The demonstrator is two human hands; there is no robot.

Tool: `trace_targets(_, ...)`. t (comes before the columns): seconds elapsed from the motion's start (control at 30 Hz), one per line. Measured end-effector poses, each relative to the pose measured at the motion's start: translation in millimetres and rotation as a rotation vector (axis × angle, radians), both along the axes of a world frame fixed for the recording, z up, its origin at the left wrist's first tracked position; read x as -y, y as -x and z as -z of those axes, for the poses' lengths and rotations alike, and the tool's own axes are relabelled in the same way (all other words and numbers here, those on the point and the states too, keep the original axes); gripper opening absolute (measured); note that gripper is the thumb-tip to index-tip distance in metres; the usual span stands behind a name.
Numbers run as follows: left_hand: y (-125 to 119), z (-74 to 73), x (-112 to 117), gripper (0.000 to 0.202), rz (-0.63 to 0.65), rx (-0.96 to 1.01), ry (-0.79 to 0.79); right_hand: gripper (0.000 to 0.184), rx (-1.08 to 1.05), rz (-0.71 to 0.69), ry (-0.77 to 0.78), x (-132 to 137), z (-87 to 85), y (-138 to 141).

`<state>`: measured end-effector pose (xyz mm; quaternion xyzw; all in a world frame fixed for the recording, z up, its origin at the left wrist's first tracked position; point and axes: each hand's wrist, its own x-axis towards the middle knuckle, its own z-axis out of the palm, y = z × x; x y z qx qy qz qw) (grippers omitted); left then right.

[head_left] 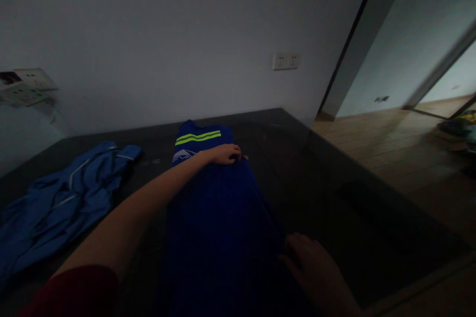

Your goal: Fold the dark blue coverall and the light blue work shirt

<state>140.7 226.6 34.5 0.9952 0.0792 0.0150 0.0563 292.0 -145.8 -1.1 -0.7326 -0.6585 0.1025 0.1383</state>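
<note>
A dark blue garment (215, 208), narrow as if folded lengthwise, runs from the near edge toward the wall on a dark table (297, 178). At its far end are two yellow-green stripes and a white print, partly covered by my left forearm. My left hand (226, 154) has its fingers curled on the garment's right edge, just below the print. Closer to me, my right hand (310, 265) is closed at the same edge, thumb against the cloth. Deep shadow hides much of the right hand's grip and the near end of the cloth.
On the table's left lies a crumpled lighter blue garment (80, 183) with white piping. Behind the table rises a grey wall with a socket (286, 61); more sockets and a plug-in strip (26, 94) are at far left. Wooden floor (368, 143) extends beyond the table's right edge.
</note>
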Motion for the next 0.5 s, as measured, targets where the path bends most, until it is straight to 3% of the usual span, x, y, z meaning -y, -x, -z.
trace_targets(0.27, 4.3, -6.7, -3.9, 0.030, -0.036, -0.112, 0.201, 0.023, -0.348, 0.153, -0.039, 14.6, -6.9, -8.9)
trace_targets(0.4, 5.3, -4.3, -2.8, 0.045, -0.062, -0.095, 0.260, 0.027, -0.472, 0.223, -0.070, 17.7, -6.6, -9.8)
trace_targets(0.5, 6.2, 0.3, -3.7, 0.045, -0.072, -0.054, 0.259, 0.026, -0.503, 0.251, -0.074, 18.6, -1.8, -10.5)
